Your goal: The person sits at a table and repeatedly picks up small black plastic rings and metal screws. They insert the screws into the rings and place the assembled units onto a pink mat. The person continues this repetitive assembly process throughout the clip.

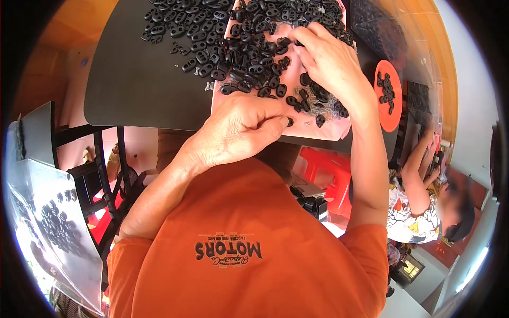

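Black plastic toggles [256, 69] crowd the pink sheet [335, 130] at top centre, left of the right hand [333, 61]; I judge it nearer them, but can't tell whether its bent fingers grasp anything. Lower down, I see the left hand [238, 127] pinched, apparently on one dark piece [290, 121] poking out rightward, its long axis hidden.

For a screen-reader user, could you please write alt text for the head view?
A person's left hand and right hand work among small black parts heaped on a pink sheet; an orange dish of black pieces lies at right.
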`<action>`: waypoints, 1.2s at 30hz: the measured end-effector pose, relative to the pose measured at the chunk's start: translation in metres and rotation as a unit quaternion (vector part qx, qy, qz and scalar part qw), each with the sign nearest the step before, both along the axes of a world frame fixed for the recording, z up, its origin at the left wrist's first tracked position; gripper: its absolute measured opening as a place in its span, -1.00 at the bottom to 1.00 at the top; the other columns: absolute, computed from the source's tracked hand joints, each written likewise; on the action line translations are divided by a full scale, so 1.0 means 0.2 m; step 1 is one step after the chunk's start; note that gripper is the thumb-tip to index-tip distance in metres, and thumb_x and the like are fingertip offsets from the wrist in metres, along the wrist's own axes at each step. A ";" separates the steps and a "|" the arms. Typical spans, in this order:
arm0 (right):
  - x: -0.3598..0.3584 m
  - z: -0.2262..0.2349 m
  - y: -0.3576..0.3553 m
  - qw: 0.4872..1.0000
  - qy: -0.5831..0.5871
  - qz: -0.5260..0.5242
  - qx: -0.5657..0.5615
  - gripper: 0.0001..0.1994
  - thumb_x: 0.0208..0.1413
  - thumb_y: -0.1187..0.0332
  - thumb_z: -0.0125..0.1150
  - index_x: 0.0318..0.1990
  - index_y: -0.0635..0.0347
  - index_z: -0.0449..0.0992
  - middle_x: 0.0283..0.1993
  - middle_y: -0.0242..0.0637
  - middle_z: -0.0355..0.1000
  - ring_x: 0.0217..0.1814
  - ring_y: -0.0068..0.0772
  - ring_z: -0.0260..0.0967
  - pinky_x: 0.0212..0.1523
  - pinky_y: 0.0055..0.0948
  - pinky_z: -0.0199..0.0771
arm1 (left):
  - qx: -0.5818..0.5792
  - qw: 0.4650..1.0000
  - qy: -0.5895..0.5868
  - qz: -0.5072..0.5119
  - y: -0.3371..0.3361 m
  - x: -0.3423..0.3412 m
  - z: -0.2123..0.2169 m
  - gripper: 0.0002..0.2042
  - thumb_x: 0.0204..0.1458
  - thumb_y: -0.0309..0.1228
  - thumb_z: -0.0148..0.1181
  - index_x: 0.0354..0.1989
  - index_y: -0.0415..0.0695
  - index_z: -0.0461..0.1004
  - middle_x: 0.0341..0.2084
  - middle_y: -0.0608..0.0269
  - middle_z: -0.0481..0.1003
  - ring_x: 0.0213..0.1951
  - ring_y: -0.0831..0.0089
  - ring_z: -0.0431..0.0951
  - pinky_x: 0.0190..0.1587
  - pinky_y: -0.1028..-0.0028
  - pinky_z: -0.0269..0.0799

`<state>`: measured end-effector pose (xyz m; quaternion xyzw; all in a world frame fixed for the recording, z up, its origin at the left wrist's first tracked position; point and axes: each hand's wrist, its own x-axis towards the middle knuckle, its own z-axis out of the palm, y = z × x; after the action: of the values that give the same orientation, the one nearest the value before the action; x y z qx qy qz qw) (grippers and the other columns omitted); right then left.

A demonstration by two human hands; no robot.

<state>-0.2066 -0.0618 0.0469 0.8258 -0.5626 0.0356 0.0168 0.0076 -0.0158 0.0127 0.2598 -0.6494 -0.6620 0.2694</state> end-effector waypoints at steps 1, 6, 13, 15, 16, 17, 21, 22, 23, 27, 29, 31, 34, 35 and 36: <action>-0.01 0.01 0.02 1.000 0.015 -0.012 -0.002 -0.82 0.13 0.39 0.09 -0.10 0.00 0.41 -0.24 -0.30 0.33 -0.29 -0.07 0.41 -0.33 -0.16 0.43 | -0.013 1.000 -0.001 0.001 0.00 0.00 0.00 -0.74 0.14 -0.51 0.03 -0.60 -0.27 0.24 -0.73 0.37 0.20 -0.64 0.68 0.20 -0.62 0.54 0.23; 0.01 0.05 0.09 0.999 -0.037 0.001 -0.004 -0.86 0.11 0.43 0.12 -0.17 0.04 0.44 -0.27 -0.30 0.32 -0.34 -0.08 0.41 -0.39 -0.21 0.40 | -0.042 0.999 -0.010 0.003 0.00 0.00 -0.02 -0.74 0.14 -0.51 0.03 -0.60 -0.28 0.24 -0.73 0.35 0.20 -0.64 0.67 0.19 -0.61 0.52 0.19; 0.03 -0.03 0.08 0.997 -0.061 0.044 -0.033 -0.88 0.10 0.45 0.11 -0.20 0.07 0.46 -0.31 -0.32 0.32 -0.37 -0.08 0.40 -0.40 -0.20 0.41 | -0.046 0.999 -0.003 0.010 -0.01 -0.01 -0.01 -0.76 0.09 -0.52 0.04 -0.61 -0.26 0.23 -0.74 0.32 0.16 -0.62 0.60 0.12 -0.57 0.46 0.10; -0.02 -0.02 0.07 0.999 0.000 0.028 -0.035 -0.87 0.09 0.46 0.10 -0.20 0.07 0.46 -0.31 -0.32 0.31 -0.37 -0.07 0.40 -0.40 -0.19 0.41 | -0.058 0.998 -0.001 0.014 -0.01 -0.01 -0.01 -0.76 0.09 -0.53 0.04 -0.61 -0.25 0.23 -0.74 0.33 0.14 -0.62 0.59 0.10 -0.57 0.46 0.08; -0.02 -0.01 0.07 0.999 0.007 0.017 -0.045 -0.92 0.05 0.47 0.10 -0.28 0.11 0.44 -0.32 -0.28 0.31 -0.36 -0.07 0.41 -0.41 -0.18 0.42 | -0.064 0.998 0.000 0.017 0.00 -0.01 -0.02 -0.76 0.09 -0.53 0.04 -0.61 -0.25 0.23 -0.74 0.33 0.14 -0.62 0.59 0.09 -0.57 0.46 0.08; -0.02 0.00 0.08 0.998 0.014 0.006 -0.056 -0.96 0.01 0.48 0.09 -0.35 0.16 0.41 -0.34 -0.24 0.32 -0.35 -0.07 0.43 -0.42 -0.16 0.43 | -0.061 0.998 -0.001 0.018 0.00 -0.01 -0.01 -0.76 0.09 -0.53 0.04 -0.61 -0.25 0.23 -0.74 0.33 0.14 -0.62 0.59 0.10 -0.57 0.46 0.08; -0.02 0.01 0.12 0.999 -0.028 0.017 -0.030 -0.85 0.08 0.45 0.13 -0.17 0.09 0.47 -0.30 -0.30 0.32 -0.35 -0.09 0.42 -0.40 -0.20 0.42 | -0.055 0.998 -0.003 0.015 -0.01 -0.01 -0.02 -0.77 0.09 -0.53 0.04 -0.61 -0.25 0.24 -0.74 0.33 0.13 -0.62 0.59 0.10 -0.56 0.46 0.08; -0.02 0.00 0.14 0.998 -0.051 0.039 -0.019 -0.84 0.08 0.44 0.13 -0.16 0.09 0.47 -0.29 -0.30 0.32 -0.34 -0.10 0.42 -0.40 -0.21 0.42 | -0.054 0.998 -0.003 0.013 -0.01 -0.02 -0.02 -0.77 0.08 -0.53 0.04 -0.61 -0.25 0.24 -0.74 0.33 0.13 -0.62 0.59 0.10 -0.56 0.46 0.09; -0.01 0.00 0.14 0.997 -0.055 0.045 -0.002 -0.80 0.07 0.43 0.16 -0.12 0.07 0.47 -0.25 -0.32 0.33 -0.33 -0.11 0.44 -0.39 -0.23 0.45 | -0.053 0.998 -0.001 0.016 0.00 -0.02 -0.02 -0.77 0.08 -0.53 0.04 -0.61 -0.25 0.24 -0.74 0.33 0.14 -0.62 0.59 0.11 -0.56 0.46 0.09; 0.03 -0.01 0.16 0.998 -0.040 0.049 0.003 -0.76 0.03 0.45 0.18 -0.10 0.06 0.47 -0.22 -0.35 0.33 -0.34 -0.13 0.44 -0.39 -0.21 0.47 | -0.053 0.998 -0.001 0.021 0.00 -0.02 -0.04 -0.77 0.08 -0.53 0.05 -0.61 -0.25 0.25 -0.74 0.34 0.14 -0.61 0.59 0.11 -0.55 0.46 0.09; 0.04 -0.01 0.15 0.998 -0.037 0.055 -0.005 -0.80 -0.05 0.53 0.15 -0.21 0.19 0.42 -0.25 -0.26 0.34 -0.31 -0.12 0.46 -0.39 -0.20 0.47 | -0.055 0.998 -0.002 0.021 0.00 -0.02 -0.04 -0.77 0.08 -0.53 0.05 -0.61 -0.25 0.26 -0.74 0.34 0.15 -0.61 0.59 0.12 -0.55 0.46 0.09; 0.05 -0.02 0.15 0.997 -0.039 0.058 -0.018 -0.83 -0.09 0.56 0.13 -0.28 0.26 0.38 -0.27 -0.19 0.34 -0.30 -0.11 0.47 -0.39 -0.18 0.47 | -0.058 0.998 0.001 0.021 0.00 -0.01 -0.03 -0.77 0.08 -0.53 0.05 -0.62 -0.25 0.26 -0.74 0.34 0.16 -0.61 0.59 0.12 -0.55 0.46 0.09; 0.02 -0.05 0.13 0.997 -0.043 0.051 -0.036 -0.87 -0.09 0.56 0.12 -0.34 0.31 0.35 -0.29 -0.14 0.34 -0.32 -0.06 0.47 -0.40 -0.15 0.46 | -0.044 0.999 -0.004 0.020 0.00 -0.01 -0.02 -0.76 0.09 -0.52 0.05 -0.62 -0.25 0.26 -0.74 0.34 0.16 -0.61 0.59 0.13 -0.55 0.46 0.09; 0.01 -0.05 0.13 0.997 -0.038 0.047 -0.037 -0.88 -0.08 0.56 0.11 -0.35 0.31 0.34 -0.30 -0.12 0.33 -0.33 -0.05 0.47 -0.41 -0.15 0.46 | -0.047 0.999 -0.004 0.021 0.00 -0.01 -0.02 -0.76 0.09 -0.52 0.05 -0.62 -0.25 0.26 -0.74 0.34 0.17 -0.61 0.59 0.13 -0.55 0.46 0.10; 0.01 -0.06 0.13 0.998 -0.034 0.043 -0.038 -0.89 -0.08 0.56 0.11 -0.37 0.32 0.33 -0.31 -0.11 0.33 -0.34 -0.03 0.47 -0.41 -0.14 0.46 | -0.050 0.999 -0.004 0.022 0.00 -0.01 -0.02 -0.76 0.09 -0.51 0.05 -0.62 -0.25 0.27 -0.74 0.34 0.17 -0.61 0.59 0.13 -0.55 0.46 0.10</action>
<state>-0.2049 -0.0357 0.0355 0.8465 -0.5247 0.0859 0.0275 0.0054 -0.0160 0.0084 0.2633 -0.6767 -0.6217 0.2937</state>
